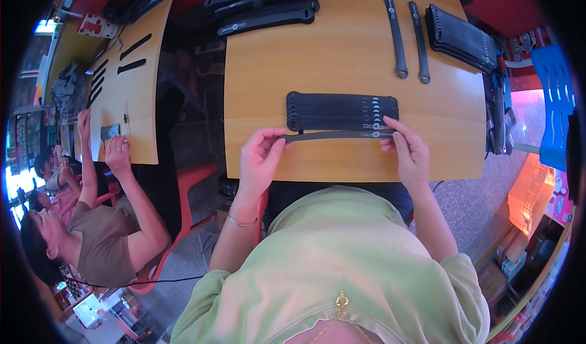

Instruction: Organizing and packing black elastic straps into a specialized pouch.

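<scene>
A dark grey flat strap with a pale printed mark stretches level between my two hands, close to the table's near edge. My left hand pinches its left end between thumb and fingers. The right end sits in the grip of my right hand, whose index finger reaches up toward the stack. Just beyond the strap lies a neat stack of similar black straps, fanned so several edges and pale marks show. The held strap runs along the stack's near side; whether they touch I cannot tell.
Two single straps, one beside another, lie at the far right near a bundle of straps. More bundles occupy the far left corner of the wooden table. Leftward, a co-worker sits at another table.
</scene>
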A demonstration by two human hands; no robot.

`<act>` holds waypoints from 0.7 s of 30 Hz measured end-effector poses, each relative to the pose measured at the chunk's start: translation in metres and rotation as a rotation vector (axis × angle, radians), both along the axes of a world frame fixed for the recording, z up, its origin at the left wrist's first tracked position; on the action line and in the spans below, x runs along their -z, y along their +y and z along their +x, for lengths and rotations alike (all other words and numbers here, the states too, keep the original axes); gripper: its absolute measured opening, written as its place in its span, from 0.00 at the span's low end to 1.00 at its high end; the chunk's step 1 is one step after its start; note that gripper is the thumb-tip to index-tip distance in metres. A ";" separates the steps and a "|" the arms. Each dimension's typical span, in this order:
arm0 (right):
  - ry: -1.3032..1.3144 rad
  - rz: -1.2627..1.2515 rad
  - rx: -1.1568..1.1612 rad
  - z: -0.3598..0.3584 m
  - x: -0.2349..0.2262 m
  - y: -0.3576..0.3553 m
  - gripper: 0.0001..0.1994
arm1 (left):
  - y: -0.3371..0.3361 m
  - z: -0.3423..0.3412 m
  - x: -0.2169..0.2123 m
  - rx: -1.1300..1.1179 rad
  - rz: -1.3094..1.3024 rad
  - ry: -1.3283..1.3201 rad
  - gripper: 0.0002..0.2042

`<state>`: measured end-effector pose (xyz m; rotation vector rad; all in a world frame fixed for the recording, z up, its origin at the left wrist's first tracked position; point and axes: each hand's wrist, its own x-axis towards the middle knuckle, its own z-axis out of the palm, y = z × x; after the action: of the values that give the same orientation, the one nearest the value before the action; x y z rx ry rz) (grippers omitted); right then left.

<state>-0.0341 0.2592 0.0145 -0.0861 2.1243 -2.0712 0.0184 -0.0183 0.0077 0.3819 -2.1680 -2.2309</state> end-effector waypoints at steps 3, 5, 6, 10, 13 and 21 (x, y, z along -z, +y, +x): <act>0.048 0.080 -0.021 -0.001 0.007 0.006 0.13 | -0.002 -0.003 0.003 0.003 0.014 -0.054 0.08; 0.056 0.114 -0.003 -0.001 0.007 0.009 0.14 | -0.001 -0.007 0.005 0.007 -0.009 0.001 0.08; 0.066 0.149 0.017 -0.001 0.007 0.010 0.14 | -0.001 -0.009 0.006 0.008 -0.008 -0.001 0.08; 0.024 0.179 0.023 0.000 0.005 0.014 0.13 | 0.000 -0.012 0.004 0.009 0.002 -0.021 0.08; -0.006 0.177 0.060 -0.001 0.014 0.019 0.10 | -0.001 -0.015 0.003 -0.028 -0.011 -0.080 0.07; 0.214 0.329 0.087 -0.003 0.017 0.017 0.07 | 0.003 -0.017 0.008 -0.061 -0.118 -0.030 0.05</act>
<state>-0.0371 0.2758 -0.0030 -0.1813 2.6117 -1.7942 0.0016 -0.0156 -0.0003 0.4743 -2.2572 -2.0675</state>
